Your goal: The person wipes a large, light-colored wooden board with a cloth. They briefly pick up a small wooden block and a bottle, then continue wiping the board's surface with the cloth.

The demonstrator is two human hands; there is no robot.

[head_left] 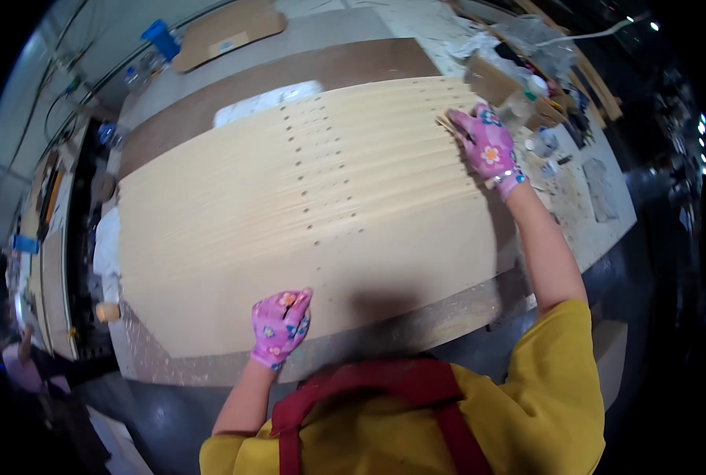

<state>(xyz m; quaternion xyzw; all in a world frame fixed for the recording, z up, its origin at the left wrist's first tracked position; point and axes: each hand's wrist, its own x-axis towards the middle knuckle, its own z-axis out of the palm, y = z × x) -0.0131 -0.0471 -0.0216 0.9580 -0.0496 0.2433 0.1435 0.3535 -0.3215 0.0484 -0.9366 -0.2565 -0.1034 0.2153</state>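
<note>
Both my hands wear pink-purple flowered gloves. My right hand (489, 146) reaches to the far right end of a row of pale wooden slats (226, 206), its fingers closed on a small tan piece (445, 122) whose kind I cannot make out. The slats lie side by side across a large pale board (416, 265), with rows of dark holes through their middle and more holes at the far right. Closer to me, my left hand (282, 324) is over the board's near edge with its fingers curled together; whatever they hold, if anything, is hidden.
Beyond the slats lie a white plastic-wrapped packet (266, 100) and a brown panel (369, 63). At the right are a cardboard box (491, 85), bottles (519, 107) and small containers. A blue cup (161, 39) stands far left. Another person (32, 368) is at lower left.
</note>
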